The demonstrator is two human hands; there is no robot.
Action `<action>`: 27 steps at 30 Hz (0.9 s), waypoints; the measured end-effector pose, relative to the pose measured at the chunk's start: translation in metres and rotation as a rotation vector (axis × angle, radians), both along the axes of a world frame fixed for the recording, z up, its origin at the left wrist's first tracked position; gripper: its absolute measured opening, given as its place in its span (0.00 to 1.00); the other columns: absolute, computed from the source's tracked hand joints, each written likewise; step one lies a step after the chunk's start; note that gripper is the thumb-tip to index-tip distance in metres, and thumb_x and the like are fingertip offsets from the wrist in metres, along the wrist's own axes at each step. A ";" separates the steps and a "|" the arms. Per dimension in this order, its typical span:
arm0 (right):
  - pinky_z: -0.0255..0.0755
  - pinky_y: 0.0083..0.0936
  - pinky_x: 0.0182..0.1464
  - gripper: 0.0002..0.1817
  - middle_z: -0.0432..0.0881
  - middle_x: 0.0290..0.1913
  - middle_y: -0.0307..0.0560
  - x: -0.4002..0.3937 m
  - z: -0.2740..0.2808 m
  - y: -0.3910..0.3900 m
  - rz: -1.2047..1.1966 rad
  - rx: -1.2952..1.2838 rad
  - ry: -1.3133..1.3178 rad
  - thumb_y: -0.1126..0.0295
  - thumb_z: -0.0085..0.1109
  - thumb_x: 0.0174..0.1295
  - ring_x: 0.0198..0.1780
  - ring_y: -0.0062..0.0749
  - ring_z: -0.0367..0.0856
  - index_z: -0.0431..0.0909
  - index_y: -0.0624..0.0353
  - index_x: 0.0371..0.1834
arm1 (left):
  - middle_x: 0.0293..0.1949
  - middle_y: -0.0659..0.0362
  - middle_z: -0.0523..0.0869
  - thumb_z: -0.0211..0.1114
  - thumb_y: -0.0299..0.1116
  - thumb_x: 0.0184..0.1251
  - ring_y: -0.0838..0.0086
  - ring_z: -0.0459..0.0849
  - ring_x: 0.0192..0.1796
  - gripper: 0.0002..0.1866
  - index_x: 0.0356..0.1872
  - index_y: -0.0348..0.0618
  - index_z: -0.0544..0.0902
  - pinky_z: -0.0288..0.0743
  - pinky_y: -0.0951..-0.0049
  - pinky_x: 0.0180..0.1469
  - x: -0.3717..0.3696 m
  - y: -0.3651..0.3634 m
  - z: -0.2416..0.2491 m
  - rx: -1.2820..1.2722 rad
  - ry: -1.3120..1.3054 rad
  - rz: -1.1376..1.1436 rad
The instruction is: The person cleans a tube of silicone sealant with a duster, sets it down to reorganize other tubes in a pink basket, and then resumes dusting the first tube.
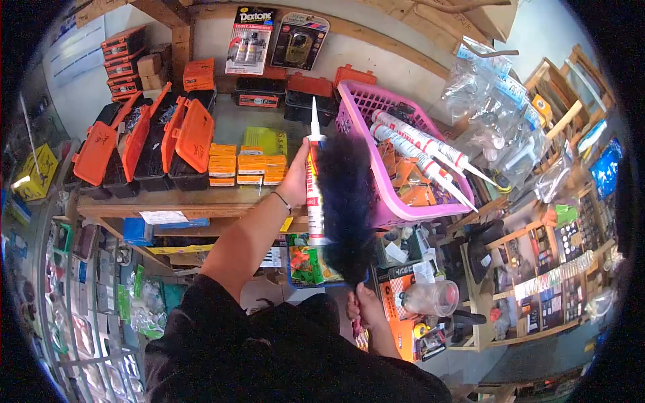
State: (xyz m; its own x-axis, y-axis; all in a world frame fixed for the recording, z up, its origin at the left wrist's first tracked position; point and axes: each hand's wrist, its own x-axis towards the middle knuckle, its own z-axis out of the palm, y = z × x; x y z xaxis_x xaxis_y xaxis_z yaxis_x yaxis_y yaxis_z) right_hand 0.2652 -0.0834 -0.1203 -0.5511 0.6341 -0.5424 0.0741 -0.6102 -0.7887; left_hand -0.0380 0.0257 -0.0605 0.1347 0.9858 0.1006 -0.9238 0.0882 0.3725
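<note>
My left hand (295, 178) is wrapped round a silicone sealant tube (314, 195), held upright with its white nozzle pointing up. In my right hand (366, 309) is the handle of a black feather duster (346, 195). The duster's dark, blurred head stands beside the tube and seems to brush its right side; whether it touches cannot be told exactly. Just right of the duster is a pink plastic basket (386, 195). Several more sealant tubes (423, 144) lie in it with their nozzles over the near right rim, above small orange packets.
Orange-lidded black boxes (195, 138) stand open on the wooden shelf at left, near stacked small yellow boxes (252, 164). Two blister packs (250, 41) hang at the back. A clear plastic cup (433, 297) sits low at right. Goods shelves (551, 269) flank both sides.
</note>
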 end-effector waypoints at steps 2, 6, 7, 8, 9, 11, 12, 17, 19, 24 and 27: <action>0.52 0.16 0.12 0.23 0.59 0.09 0.35 -0.001 0.002 -0.002 -0.036 0.001 0.063 0.48 0.39 0.61 0.09 0.20 0.56 0.64 0.55 0.18 | 0.24 0.61 0.79 0.49 0.65 0.51 0.71 0.78 0.24 0.30 0.37 0.48 0.76 0.74 0.70 0.29 0.003 -0.002 -0.002 -0.091 0.107 0.103; 0.51 0.14 0.12 0.23 0.62 0.10 0.34 -0.002 -0.001 -0.008 0.180 0.125 -0.014 0.48 0.39 0.61 0.09 0.17 0.57 0.65 0.55 0.19 | 0.36 0.58 0.78 0.52 0.62 0.53 0.68 0.76 0.40 0.28 0.42 0.49 0.75 0.71 0.65 0.44 -0.003 0.024 -0.033 0.027 0.250 0.269; 0.51 0.14 0.11 0.23 0.62 0.10 0.35 -0.005 0.002 -0.009 0.116 0.124 -0.020 0.48 0.39 0.62 0.09 0.17 0.57 0.65 0.55 0.19 | 0.36 0.58 0.77 0.51 0.61 0.53 0.68 0.75 0.40 0.27 0.42 0.49 0.75 0.70 0.65 0.45 0.002 0.015 -0.017 0.117 0.446 0.353; 0.52 0.14 0.11 0.23 0.62 0.10 0.35 -0.008 0.004 -0.008 0.055 0.122 -0.025 0.49 0.39 0.62 0.09 0.17 0.57 0.65 0.55 0.19 | 0.33 0.58 0.77 0.50 0.62 0.54 0.69 0.76 0.38 0.27 0.42 0.50 0.75 0.72 0.66 0.43 0.006 0.004 -0.003 -0.076 0.074 0.202; 0.52 0.15 0.12 0.23 0.61 0.10 0.35 -0.010 0.004 -0.008 0.001 0.043 0.042 0.49 0.38 0.62 0.09 0.18 0.57 0.64 0.55 0.19 | 0.29 0.60 0.78 0.48 0.62 0.55 0.69 0.78 0.33 0.27 0.40 0.50 0.76 0.73 0.68 0.39 -0.007 -0.002 -0.001 0.139 0.032 -0.131; 0.52 0.15 0.12 0.23 0.61 0.10 0.35 -0.010 0.008 -0.007 0.069 0.077 -0.005 0.49 0.38 0.62 0.09 0.18 0.57 0.64 0.55 0.18 | 0.27 0.58 0.79 0.47 0.62 0.55 0.69 0.78 0.29 0.27 0.36 0.48 0.76 0.74 0.69 0.35 0.003 -0.003 0.000 -0.066 0.036 0.051; 0.53 0.15 0.12 0.22 0.61 0.10 0.35 -0.010 0.009 -0.006 0.131 0.112 -0.049 0.49 0.37 0.63 0.09 0.18 0.57 0.64 0.54 0.18 | 0.27 0.57 0.79 0.46 0.62 0.56 0.68 0.78 0.28 0.27 0.34 0.47 0.76 0.74 0.67 0.34 0.006 -0.004 0.007 -0.134 -0.004 0.067; 0.54 0.15 0.12 0.22 0.61 0.10 0.35 -0.015 0.010 -0.002 0.099 0.126 0.004 0.50 0.36 0.63 0.10 0.18 0.57 0.63 0.54 0.18 | 0.27 0.57 0.79 0.50 0.58 0.56 0.68 0.79 0.29 0.24 0.37 0.46 0.74 0.74 0.70 0.34 -0.003 0.010 -0.022 0.035 0.066 0.076; 0.55 0.16 0.13 0.23 0.61 0.11 0.35 -0.021 0.010 -0.002 0.024 0.093 0.012 0.50 0.36 0.63 0.10 0.19 0.58 0.63 0.54 0.17 | 0.28 0.56 0.79 0.50 0.57 0.57 0.66 0.79 0.29 0.24 0.38 0.45 0.74 0.74 0.69 0.35 -0.007 0.010 -0.026 0.052 -0.004 -0.020; 0.55 0.17 0.13 0.24 0.61 0.10 0.35 -0.023 0.016 -0.007 0.222 0.199 -0.054 0.48 0.37 0.62 0.10 0.19 0.58 0.63 0.55 0.17 | 0.33 0.57 0.79 0.46 0.60 0.57 0.69 0.78 0.35 0.27 0.40 0.45 0.73 0.74 0.68 0.38 0.001 0.002 -0.011 0.143 0.043 0.131; 0.55 0.16 0.13 0.23 0.61 0.11 0.35 -0.023 0.013 -0.008 0.043 0.023 0.039 0.49 0.38 0.62 0.11 0.19 0.58 0.64 0.55 0.18 | 0.39 0.56 0.79 0.46 0.59 0.58 0.67 0.79 0.40 0.27 0.44 0.46 0.73 0.72 0.65 0.45 -0.001 -0.001 -0.007 0.149 -0.067 -0.071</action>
